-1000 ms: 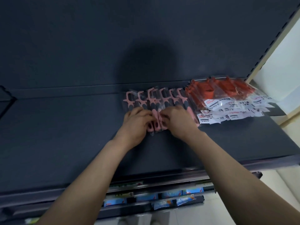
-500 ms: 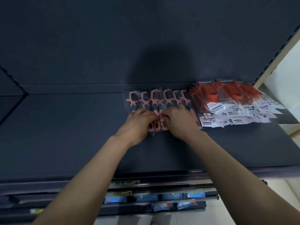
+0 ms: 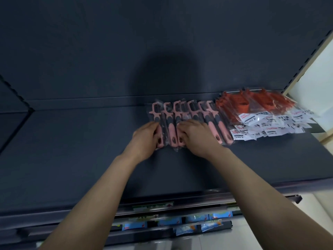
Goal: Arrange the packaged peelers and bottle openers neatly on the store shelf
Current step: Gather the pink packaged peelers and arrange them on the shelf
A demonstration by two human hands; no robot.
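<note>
The pink-handled packs (image 3: 172, 134) lie side by side on the shelf (image 3: 72, 150), long axes front to back, just ahead of both hands; the left hand (image 3: 146, 137) curls its grip round the leftmost handle, while the right hand (image 3: 196, 136) lays bent fingers over the middle ones, and I cannot tell whether it pinches any.

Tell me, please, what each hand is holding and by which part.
The left hand touches the handle of the leftmost opener, the right hand the handles of the middle openers; whether either grips cannot be told.

Shelf (image 3: 72, 150) lies open left of the pink openers (image 3: 195, 112); orange peelers (image 3: 252, 105) crowd their right
</note>
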